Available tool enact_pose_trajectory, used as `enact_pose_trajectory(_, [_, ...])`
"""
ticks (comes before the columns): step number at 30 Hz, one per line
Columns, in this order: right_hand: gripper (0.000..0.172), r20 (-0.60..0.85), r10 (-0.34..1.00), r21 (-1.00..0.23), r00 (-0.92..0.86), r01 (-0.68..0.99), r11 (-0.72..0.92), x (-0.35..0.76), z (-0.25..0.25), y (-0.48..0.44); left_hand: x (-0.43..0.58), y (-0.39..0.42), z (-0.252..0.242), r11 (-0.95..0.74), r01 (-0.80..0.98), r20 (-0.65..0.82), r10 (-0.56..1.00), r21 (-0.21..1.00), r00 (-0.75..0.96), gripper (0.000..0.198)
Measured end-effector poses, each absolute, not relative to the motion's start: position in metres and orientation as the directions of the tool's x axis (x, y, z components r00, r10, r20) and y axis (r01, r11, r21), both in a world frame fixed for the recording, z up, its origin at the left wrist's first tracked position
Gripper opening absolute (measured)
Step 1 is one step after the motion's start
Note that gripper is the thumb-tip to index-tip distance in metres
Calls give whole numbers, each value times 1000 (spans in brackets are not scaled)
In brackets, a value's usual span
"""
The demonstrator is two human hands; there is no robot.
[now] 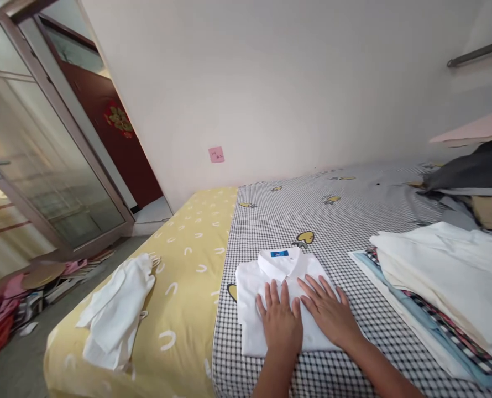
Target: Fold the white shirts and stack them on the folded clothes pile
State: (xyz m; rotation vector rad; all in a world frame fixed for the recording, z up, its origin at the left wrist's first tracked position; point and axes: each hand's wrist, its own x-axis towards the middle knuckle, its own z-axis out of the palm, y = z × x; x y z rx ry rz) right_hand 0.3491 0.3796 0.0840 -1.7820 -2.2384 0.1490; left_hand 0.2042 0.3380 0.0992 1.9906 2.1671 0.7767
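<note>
In the head view, our left hand (pixel 282 320) and right hand (pixel 331 310) lie flat, fingers spread, on the folded white shirt (pixel 250 282) at five o'clock. We see stacked clothes (pixel 445 276) at four o'clock, a white garment (pixel 119 312) at eight.

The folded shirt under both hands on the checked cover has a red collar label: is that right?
No: the head view shows a blue collar label, not red. The folded shirt lies under the left hand and right hand on the checked cover.
</note>
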Motion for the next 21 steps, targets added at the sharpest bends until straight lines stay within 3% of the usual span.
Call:
enact_pose_trajectory(8, [53,156,969,-241,-194,943,228,348,83,381,147,325,108,-34,959,211,977,283,-28,49])
enact_pose_trajectory(14, [54,132,973,-243,-188,946,215,347,90,378,106,318,103,114,965,204,965,235,-164,50])
enact_pose_trajectory(21, [54,139,973,-256,-184,942,215,347,89,378,100,317,99,181,928,164,956,326,-244,53])
